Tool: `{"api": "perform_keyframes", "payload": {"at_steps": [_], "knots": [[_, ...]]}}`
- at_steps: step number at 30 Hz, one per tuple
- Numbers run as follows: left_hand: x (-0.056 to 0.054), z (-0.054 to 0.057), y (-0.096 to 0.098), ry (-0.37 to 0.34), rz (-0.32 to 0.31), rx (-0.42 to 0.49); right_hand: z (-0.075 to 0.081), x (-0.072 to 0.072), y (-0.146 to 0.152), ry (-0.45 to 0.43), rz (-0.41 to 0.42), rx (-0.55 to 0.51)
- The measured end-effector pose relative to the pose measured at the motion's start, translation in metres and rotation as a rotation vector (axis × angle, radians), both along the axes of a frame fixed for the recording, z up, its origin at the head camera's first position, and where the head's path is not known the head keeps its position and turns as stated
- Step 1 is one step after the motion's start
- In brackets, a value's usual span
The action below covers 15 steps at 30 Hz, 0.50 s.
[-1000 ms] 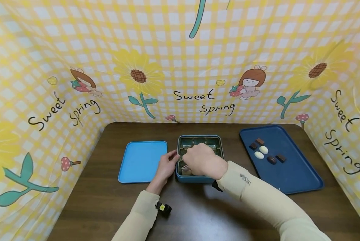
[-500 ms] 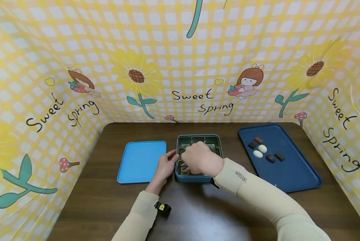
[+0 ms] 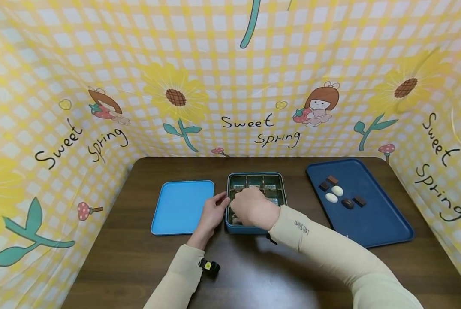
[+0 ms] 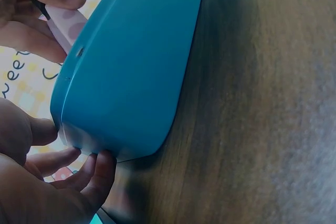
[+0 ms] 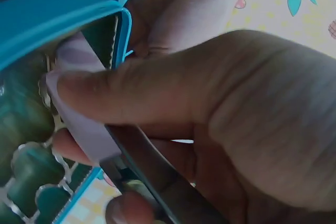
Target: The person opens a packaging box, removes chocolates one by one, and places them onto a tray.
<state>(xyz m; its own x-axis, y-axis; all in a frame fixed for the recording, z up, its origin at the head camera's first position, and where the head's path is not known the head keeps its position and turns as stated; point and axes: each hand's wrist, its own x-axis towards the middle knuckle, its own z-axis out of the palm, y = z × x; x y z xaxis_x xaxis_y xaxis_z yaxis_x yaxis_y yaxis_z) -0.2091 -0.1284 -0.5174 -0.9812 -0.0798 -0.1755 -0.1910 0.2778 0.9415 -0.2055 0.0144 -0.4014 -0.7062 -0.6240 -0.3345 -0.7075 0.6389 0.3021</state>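
Observation:
In the head view, a blue square box (image 3: 249, 230) holds a shiny divided insert (image 3: 269, 180). At its left side is my left hand (image 3: 212, 211); the left wrist view shows the thumb by the rim and fingertips curled against the outer wall at a corner. Reaching down into the box's left part, my right hand (image 3: 253, 207) grips small metal tongs (image 5: 163, 174) with pale pink tips (image 5: 84, 124). The thumb lies along one pink side, fingers on the other. Whatever is between the tips is hidden. The right hand covers several compartments from above.
A light blue lid (image 3: 182, 210) lies left of the box. To the right is a dark blue tray (image 3: 373, 219) with white egg-shaped candies (image 3: 337, 191), a dark oval one (image 3: 347, 203) and several brown chocolate pieces (image 3: 359, 201). A patterned cloth (image 3: 230, 86) surrounds the wooden table.
My right hand has shifted slightly left and toward me within the box, its forearm following. The left hand stays at the box's side.

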Motion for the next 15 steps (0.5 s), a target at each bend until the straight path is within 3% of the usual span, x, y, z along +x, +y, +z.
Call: {"api": "perform_keyframes", "payload": {"at_steps": [8,15], "knots": [[0.002,0.001,0.001,-0.01,0.008,-0.011,0.004,-0.002,0.009,0.008,0.027,-0.065],[0.0,0.002,0.002,-0.016,0.016,-0.012,0.034,-0.002,0.03,0.009,-0.015,-0.16]]}}
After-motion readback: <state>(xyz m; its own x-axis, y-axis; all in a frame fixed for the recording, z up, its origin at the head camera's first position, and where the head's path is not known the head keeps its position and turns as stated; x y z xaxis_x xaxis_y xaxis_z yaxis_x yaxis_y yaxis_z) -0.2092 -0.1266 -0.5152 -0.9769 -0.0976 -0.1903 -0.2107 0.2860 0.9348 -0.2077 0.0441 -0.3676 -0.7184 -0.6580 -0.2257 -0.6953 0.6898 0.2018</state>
